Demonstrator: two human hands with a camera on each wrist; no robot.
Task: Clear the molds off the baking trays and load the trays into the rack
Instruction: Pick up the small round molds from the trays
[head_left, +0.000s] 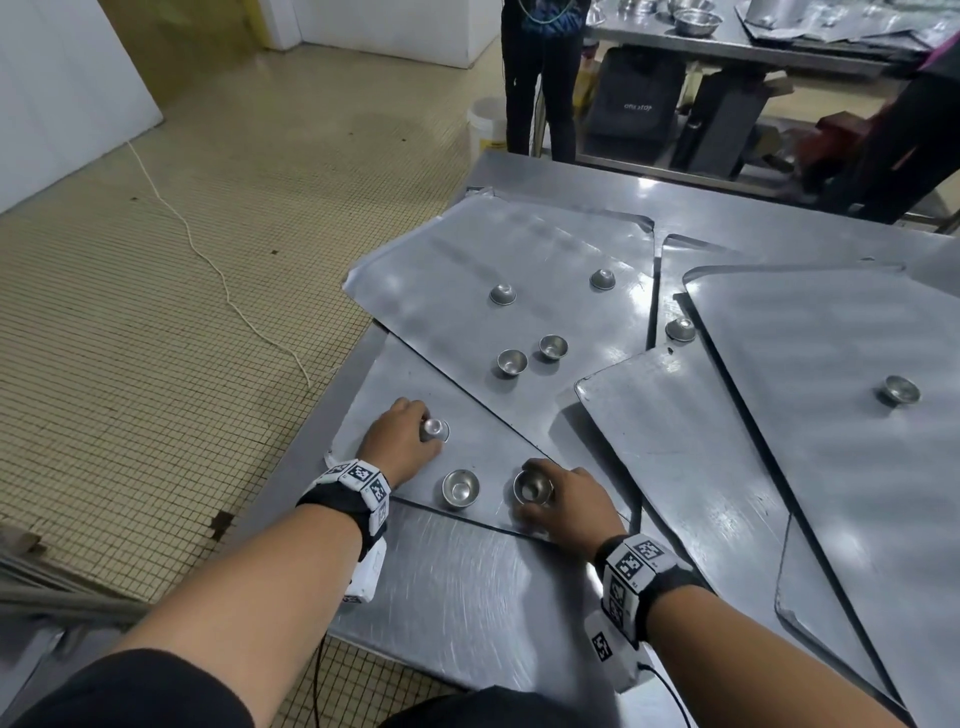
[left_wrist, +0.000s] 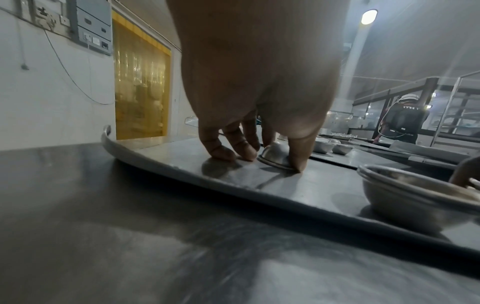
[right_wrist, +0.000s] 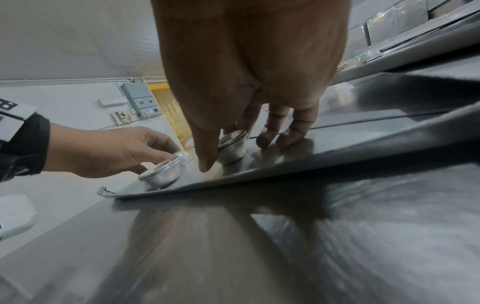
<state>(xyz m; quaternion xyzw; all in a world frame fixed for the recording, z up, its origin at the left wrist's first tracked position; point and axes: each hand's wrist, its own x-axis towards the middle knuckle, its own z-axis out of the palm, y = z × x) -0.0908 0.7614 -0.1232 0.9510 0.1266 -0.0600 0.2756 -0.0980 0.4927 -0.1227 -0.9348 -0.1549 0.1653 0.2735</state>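
Three small steel molds stand on the nearest baking tray (head_left: 483, 452) at the table's front left. My left hand (head_left: 415, 434) pinches the upside-down mold (head_left: 435, 429) between thumb and fingers; in the left wrist view the thumb (left_wrist: 298, 156) presses its dome (left_wrist: 274, 153) while it still rests on the tray. My right hand (head_left: 545, 506) curls round an upright mold (head_left: 532, 487), and in the right wrist view the thumb (right_wrist: 207, 160) and forefinger flank that mold (right_wrist: 232, 151). A third upright mold (head_left: 460, 488) sits free between the hands.
A second tray (head_left: 519, 249) behind, overlapping the first, carries several molds (head_left: 511, 362). More overlapping trays (head_left: 805, 338) lie to the right, one with a single mold (head_left: 898, 391). Another mold (head_left: 680, 329) sits between trays. A person (head_left: 543, 78) stands beyond the table. Tiled floor lies left.
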